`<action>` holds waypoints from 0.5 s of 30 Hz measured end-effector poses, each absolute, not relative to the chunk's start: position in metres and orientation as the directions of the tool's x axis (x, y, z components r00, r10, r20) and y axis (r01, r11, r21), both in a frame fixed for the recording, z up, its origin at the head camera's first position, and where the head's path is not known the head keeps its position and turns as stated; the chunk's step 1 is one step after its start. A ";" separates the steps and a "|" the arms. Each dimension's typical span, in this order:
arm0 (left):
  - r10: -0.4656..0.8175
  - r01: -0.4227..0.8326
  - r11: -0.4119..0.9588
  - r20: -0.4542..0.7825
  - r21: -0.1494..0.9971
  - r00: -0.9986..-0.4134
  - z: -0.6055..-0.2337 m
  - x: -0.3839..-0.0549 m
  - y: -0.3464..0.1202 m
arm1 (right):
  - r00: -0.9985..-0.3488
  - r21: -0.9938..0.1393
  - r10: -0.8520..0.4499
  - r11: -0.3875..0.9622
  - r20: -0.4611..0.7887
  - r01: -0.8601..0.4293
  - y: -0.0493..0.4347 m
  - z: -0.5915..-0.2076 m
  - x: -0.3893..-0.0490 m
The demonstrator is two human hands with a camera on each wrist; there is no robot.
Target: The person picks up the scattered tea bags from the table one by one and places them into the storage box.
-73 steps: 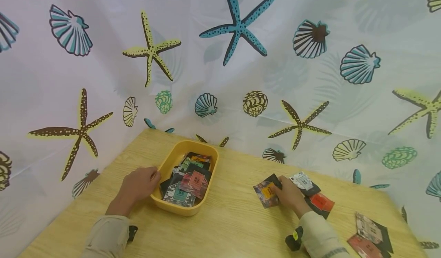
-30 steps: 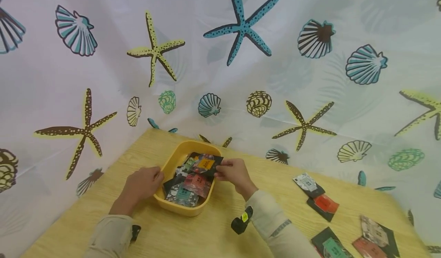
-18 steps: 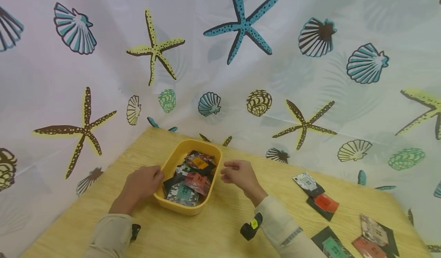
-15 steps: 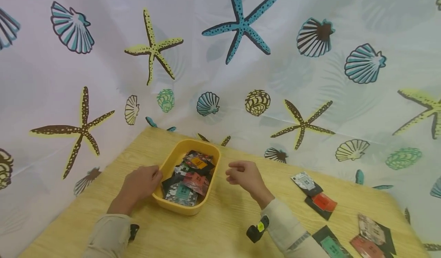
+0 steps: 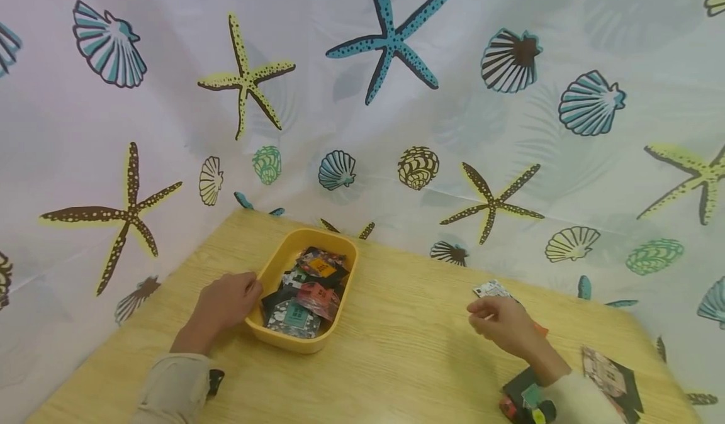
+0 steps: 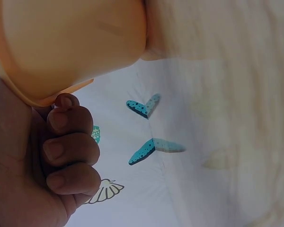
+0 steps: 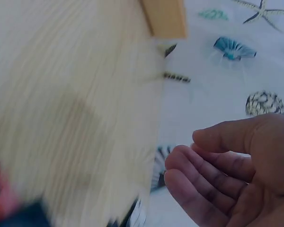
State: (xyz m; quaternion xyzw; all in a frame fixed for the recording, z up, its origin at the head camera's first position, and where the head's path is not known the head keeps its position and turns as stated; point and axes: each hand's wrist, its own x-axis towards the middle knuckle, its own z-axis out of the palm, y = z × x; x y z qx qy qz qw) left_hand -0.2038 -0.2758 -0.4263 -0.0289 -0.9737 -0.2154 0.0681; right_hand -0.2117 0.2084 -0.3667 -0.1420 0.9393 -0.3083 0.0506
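My left hand (image 5: 225, 304) pinches the left rim of a yellow plastic tub (image 5: 287, 342). In the left wrist view, the fingers (image 6: 71, 149) curl below the tub's rim, beside its wall (image 6: 80, 42). Several flat square packets lie overlapped in the tub, an orange-labelled packet (image 5: 320, 267) at the far end and a teal-labelled packet (image 5: 296, 317) at the near end. Over the table's right side hovers my right hand (image 5: 506, 326), empty with fingers loosely bent. It partly covers a white-patterned packet (image 5: 491, 287) and a red packet (image 5: 541, 329).
Right of the tub spreads the wood-patterned table (image 5: 396, 348). A green-labelled packet (image 5: 531, 395) lies partly under the right wrist camera, and a brownish packet (image 5: 603, 372) farther right. A white curtain (image 5: 362, 128) with starfish and shells borders the table's back and left.
My right hand carried the orange-labelled packet leftward into the tub and released it. It has since moved back right over the loose packets. My left hand has stayed at the rim.
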 end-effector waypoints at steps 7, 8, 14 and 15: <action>0.033 0.092 0.908 0.148 0.408 -0.988 -0.422 -0.203 -0.276 | -0.981 -0.458 -0.160 0.884 -0.113 -0.092 0.276 -0.380 -0.190; 0.032 0.088 0.910 0.143 0.406 -0.989 -0.422 -0.203 -0.276 | -0.981 -0.443 -0.147 0.893 -0.127 -0.076 0.283 -0.383 -0.188; 0.023 0.070 0.912 0.120 0.405 -0.993 -0.425 -0.203 -0.275 | -0.956 -0.373 -0.119 0.928 -0.269 -0.010 0.311 -0.395 -0.176; 0.026 0.073 0.911 0.119 0.407 -0.993 -0.425 -0.203 -0.274 | -0.949 -0.358 -0.113 0.934 -0.294 0.000 0.314 -0.397 -0.174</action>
